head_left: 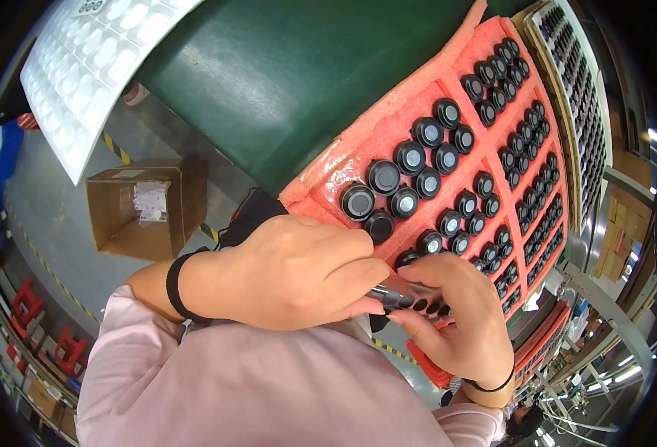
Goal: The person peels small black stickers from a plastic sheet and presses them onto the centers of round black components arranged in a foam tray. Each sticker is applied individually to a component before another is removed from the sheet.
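Observation:
Close in front of my body, both hands meet at a shiny clear strip with a row of black dots (420, 305); its exact kind is hard to make out. My left hand (298, 272) is closed, its fingertips pinching the strip's left end. Thumb and fingers of my right hand (462, 313) grip the strip from the other side. Just beyond my hands lies a pink foam tray (458, 160), divided into compartments. Rows of black round parts (383, 176) with grey or shiny round tops stand in it. My hands partly hide the nearest parts.
A green work surface (246, 74) carries the foam tray. Another tray of small dark parts (574, 97) lies beyond it at the right. At upper left, a white moulded plastic tray (94, 74) juts out. An open cardboard box (187, 201) stands on the floor at left.

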